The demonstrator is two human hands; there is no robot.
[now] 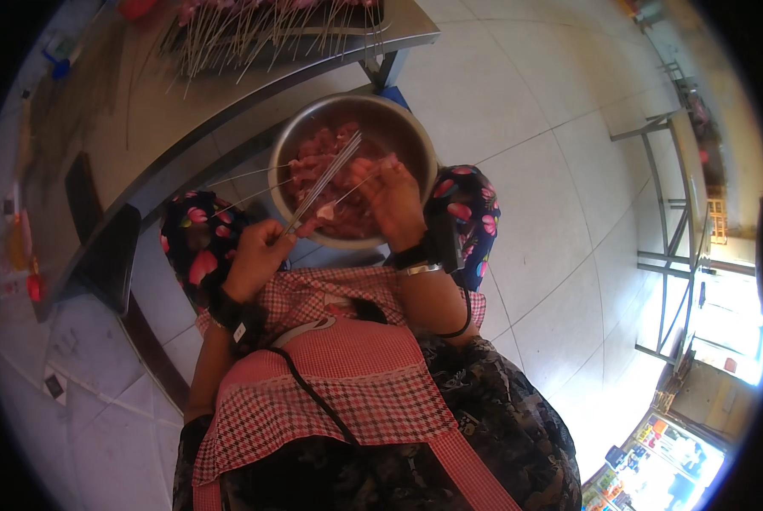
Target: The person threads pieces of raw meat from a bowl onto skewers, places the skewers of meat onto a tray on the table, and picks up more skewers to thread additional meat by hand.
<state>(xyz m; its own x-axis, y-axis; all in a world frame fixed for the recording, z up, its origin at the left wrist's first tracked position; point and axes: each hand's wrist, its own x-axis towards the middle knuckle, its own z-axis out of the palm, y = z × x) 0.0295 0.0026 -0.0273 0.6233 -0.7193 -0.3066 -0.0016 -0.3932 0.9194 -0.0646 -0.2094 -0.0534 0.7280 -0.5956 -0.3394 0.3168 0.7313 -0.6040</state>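
A steel bowl [427, 137] of raw meat pieces [321, 150] sits between my knees. My left hand [259, 252] grips a bundle of thin metal skewers [330, 174] by one end, and their other ends slant up over the meat. Over the right side of the bowl, my right hand [394, 204] has its fingers curled at a single thin skewer [354, 188]; what else sits between the fingertips is blurred. A pale bit of meat [326, 211] lies near that skewer's lower end. Two more skewers [247, 175] stick out over the bowl's left rim.
A metal table [158, 121] stands ahead and to the left. On it, a tray [385, 19] holds many meat skewers [228, 45], their bare ends overhanging towards me. A dark stool-like object [110, 262] is at left. Another metal-legged table [688, 191] stands far right on the tiled floor [541, 211].
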